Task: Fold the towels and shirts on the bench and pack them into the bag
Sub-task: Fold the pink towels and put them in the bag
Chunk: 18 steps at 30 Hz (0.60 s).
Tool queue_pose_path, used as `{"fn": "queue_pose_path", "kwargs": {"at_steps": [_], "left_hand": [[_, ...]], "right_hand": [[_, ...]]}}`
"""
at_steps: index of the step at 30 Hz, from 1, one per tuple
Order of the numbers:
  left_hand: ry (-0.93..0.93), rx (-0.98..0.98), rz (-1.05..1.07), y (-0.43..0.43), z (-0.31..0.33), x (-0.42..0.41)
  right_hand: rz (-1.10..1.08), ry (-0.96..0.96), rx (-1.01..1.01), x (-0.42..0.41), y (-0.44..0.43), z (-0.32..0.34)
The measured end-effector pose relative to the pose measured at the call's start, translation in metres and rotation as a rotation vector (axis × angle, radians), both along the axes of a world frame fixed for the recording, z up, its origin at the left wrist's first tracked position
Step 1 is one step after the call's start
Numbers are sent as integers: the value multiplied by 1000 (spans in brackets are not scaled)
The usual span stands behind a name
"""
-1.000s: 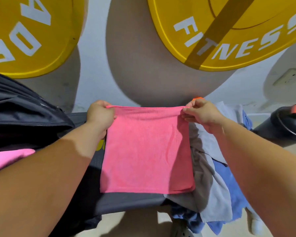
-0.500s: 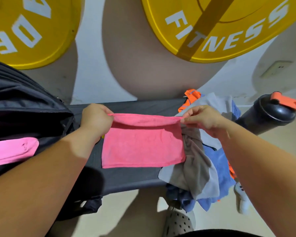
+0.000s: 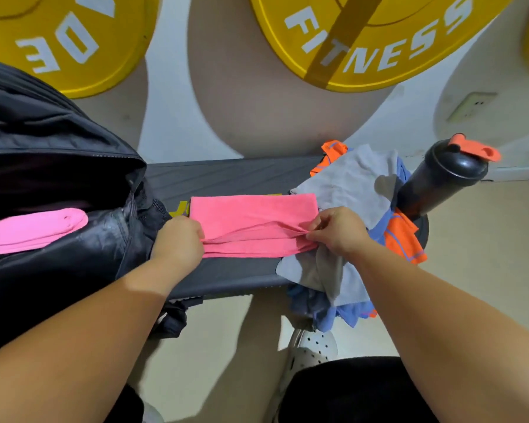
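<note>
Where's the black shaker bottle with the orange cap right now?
In the head view, the black shaker bottle with the orange cap stands at the right end of the dark grey bench, just beyond the pile of grey, blue and orange clothes.

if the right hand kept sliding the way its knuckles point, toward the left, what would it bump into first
Likely the left hand, which pinches the other end of the pink towel that the right hand grips; only towel lies between them. Depth looks matched.

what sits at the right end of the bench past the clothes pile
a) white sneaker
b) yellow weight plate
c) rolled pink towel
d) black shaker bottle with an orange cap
d: a black shaker bottle with an orange flip cap stands at the bench's right end, beside the clothes pile.
</note>
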<state>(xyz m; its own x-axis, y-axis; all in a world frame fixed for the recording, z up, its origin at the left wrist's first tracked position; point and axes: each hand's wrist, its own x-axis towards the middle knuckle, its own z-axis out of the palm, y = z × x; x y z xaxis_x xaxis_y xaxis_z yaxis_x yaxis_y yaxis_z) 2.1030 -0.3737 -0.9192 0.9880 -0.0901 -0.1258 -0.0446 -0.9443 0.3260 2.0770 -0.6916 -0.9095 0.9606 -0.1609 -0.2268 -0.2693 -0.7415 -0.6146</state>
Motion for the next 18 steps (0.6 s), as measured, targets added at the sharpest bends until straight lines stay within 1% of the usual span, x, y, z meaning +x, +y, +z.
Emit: {"fn": "queue_pose_path", "kwargs": {"at_steps": [2, 4, 6, 8, 12, 15, 17, 18], "left_hand": [[5, -124, 63, 7, -10, -6], [-1, -156, 84, 12, -15, -13], [-23, -138, 84, 17, -19, -16], [-25, -80, 92, 19, -20, -17], [36, -1, 96, 14, -16, -18], [66, 21, 68, 12, -15, -17], [53, 18, 53, 13, -16, -16], [24, 8, 50, 12, -17, -15]], "right_hand": [[-13, -25, -33, -4, 6, -3], [-4, -17, -74, -8, 8, -8], [64, 27, -177, -11, 7, -11], [133, 51, -272, -12, 2, -13], [127, 69, -280, -8, -9, -9], [219, 86, -418, -6, -11, -5], [279, 57, -513, -2, -5, 0], [292, 11, -536, 0, 0, 1]]}}
